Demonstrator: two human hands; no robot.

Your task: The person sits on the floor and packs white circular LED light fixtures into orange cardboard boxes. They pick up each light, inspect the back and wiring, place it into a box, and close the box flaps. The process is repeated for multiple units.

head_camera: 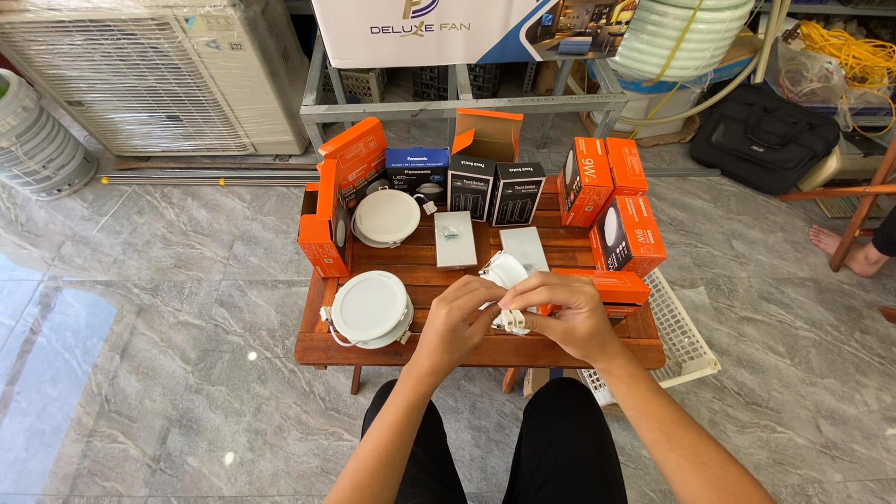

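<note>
Orange cartons (327, 219) are standing at the far left of the low wooden worktop (322, 350), one upright and another leaning open above it. Just right of them, a round white downlight (385, 217) is lying face up at the back, and a second round white downlight (371, 307) is resting nearer to you, close to the front edge, with its short lead trailing off to the left. Behind these, a dark blue box (416, 171) and two black boxes (495, 191) are standing in a row beneath an opened orange carton (487, 133). A grey rectangular plate (455, 239) is lying flat in the middle of the slats.

Your left hand (457, 317) is closing its fingers around the left side of a small white fitting (509, 319), which you are holding just above the front middle of the worktop. Your right hand (569, 313) is pinching the same fitting from the right, its fingers curling over the top. A white round lamp body (504, 269) is showing just behind your hands, partly hidden.

Further right, more orange cartons (627, 233) are standing and lying stacked along the right edge. A white plastic basket (686, 341) is sitting on the floor beside the worktop.
</note>
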